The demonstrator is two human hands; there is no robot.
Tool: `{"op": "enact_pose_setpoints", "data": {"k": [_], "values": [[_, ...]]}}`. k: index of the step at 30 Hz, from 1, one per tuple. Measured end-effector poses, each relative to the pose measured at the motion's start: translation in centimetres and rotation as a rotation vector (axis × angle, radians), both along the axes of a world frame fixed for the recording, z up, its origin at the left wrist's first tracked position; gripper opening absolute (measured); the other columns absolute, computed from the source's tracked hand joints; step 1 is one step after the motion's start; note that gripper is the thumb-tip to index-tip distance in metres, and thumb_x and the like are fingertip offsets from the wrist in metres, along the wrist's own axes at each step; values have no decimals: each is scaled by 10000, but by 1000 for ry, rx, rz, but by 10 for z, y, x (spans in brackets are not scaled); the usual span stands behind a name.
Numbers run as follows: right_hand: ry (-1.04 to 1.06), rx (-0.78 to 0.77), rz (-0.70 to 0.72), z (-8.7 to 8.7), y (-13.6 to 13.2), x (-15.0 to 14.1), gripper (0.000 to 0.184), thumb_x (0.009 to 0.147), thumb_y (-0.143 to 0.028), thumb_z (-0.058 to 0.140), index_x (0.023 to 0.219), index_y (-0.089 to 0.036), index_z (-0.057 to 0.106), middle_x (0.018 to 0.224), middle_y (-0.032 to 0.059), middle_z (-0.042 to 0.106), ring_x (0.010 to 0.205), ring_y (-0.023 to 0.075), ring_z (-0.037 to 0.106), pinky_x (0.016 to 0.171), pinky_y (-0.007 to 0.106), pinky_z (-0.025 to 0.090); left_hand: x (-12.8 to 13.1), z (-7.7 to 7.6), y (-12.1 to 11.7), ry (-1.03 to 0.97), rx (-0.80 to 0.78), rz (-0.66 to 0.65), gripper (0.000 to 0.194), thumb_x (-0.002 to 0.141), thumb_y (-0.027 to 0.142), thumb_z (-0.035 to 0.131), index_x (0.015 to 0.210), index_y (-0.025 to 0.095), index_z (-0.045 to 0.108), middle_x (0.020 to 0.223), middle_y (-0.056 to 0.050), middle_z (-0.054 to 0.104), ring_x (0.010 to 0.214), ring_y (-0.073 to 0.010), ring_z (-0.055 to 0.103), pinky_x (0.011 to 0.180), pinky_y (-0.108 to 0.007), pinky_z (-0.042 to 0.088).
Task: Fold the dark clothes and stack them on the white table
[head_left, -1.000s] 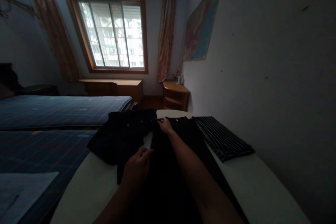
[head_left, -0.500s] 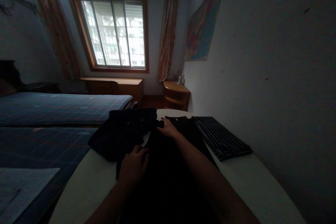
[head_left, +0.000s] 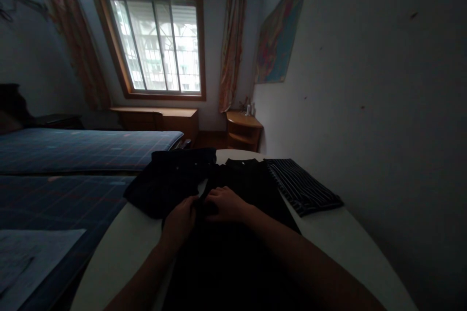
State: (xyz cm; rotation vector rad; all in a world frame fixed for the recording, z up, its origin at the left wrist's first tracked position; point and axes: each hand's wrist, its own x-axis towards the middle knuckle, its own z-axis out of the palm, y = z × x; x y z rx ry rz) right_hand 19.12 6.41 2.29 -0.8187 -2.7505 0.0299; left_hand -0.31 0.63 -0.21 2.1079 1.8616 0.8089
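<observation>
A black shirt (head_left: 241, 248) lies spread on a round pale table (head_left: 120, 252), its collar at the far end. My left hand (head_left: 180, 221) is at the shirt's left edge, fingers closed on the dark cloth. Just right of it, my right hand (head_left: 226, 204) rests on the shirt with curled fingers, pinching cloth near that same edge. In the dim light the fingertips are hard to make out. A dark navy garment with small buttons (head_left: 164, 182) lies left of the shirt. To its right is a folded striped garment (head_left: 302, 187).
A bed with a blue plaid cover (head_left: 87, 150) stands to the left, with a pale sheet (head_left: 40, 257) on its near part. The wall (head_left: 365, 155) runs close along the right. A desk (head_left: 178, 114) and a corner shelf (head_left: 242, 121) stand at the back.
My right hand has moved from the shirt's far left shoulder toward me, down beside my left hand. The left hand has shifted slightly and its fingers have closed in on the cloth.
</observation>
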Motion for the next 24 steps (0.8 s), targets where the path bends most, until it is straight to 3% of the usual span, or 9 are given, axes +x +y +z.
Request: {"op": "enact_pose_setpoints", "data": {"k": [7,12,15,18,20,24], "values": [[-117,160,-5,-6,-11,-12,227,976,-318,493,1029,-154,641,1037,104,678,962,222,620,850,354,421,-6,-3,2,3,26,-47,331,890,116,408,1071,209,669,1088,-47,725,994,-186,680,894,-280,477],[22,12,-13,-3,-15,-1,228,952,-355,519,990,-179,659,996,64,684,912,190,619,809,306,442,-2,3,-2,32,17,-26,286,870,118,446,993,213,686,1073,-40,716,966,-184,673,862,-275,468],[138,-78,-123,-5,-12,-4,327,966,-427,477,1111,-193,653,1143,87,668,1050,217,604,917,351,434,3,7,-4,39,-10,1,223,899,184,476,948,219,691,1022,-36,725,912,-186,679,809,-269,468],[117,-206,-204,-11,-1,-10,532,975,-552,394,1382,-231,514,1471,124,469,1358,294,409,1097,489,301,5,7,-3,68,-24,28,250,951,271,458,914,209,697,973,-52,728,864,-197,682,761,-275,466],[29,-319,-192,-15,9,-13,611,965,-615,348,1467,-273,421,1576,100,317,1456,315,246,1151,547,187,6,5,-3,89,-20,38,260,965,284,449,911,206,691,967,-58,725,867,-199,683,767,-278,462],[-10,-386,-274,-21,28,-13,678,972,-622,267,1531,-240,305,1620,92,196,1493,287,141,1185,518,109,5,1,-2,79,-21,50,189,952,234,474,1027,213,647,1029,-57,716,920,-198,684,801,-279,464]]}}
